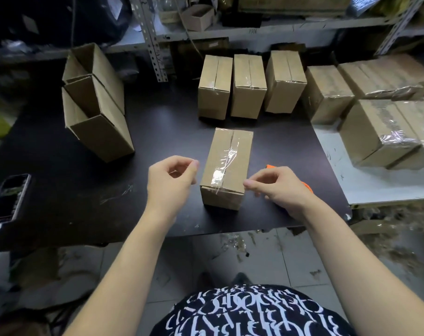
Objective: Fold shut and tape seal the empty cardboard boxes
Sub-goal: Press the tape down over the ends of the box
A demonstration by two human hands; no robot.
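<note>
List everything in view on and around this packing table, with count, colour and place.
taped box: one, brown, table centre, between the hands
sealed boxes: three, brown, row behind it
open boxes: at least two, brown, leaning together, table's left
wrapped boxes: several, brown, white surface on the right
phone: one, black, far left
orange item: one, orange, table's right, mostly hidden
table: one, dark
shelving: grey metal, at back
left hand: fingers curled, left of taped box
right hand: fingers curled, at its near right corner
</note>
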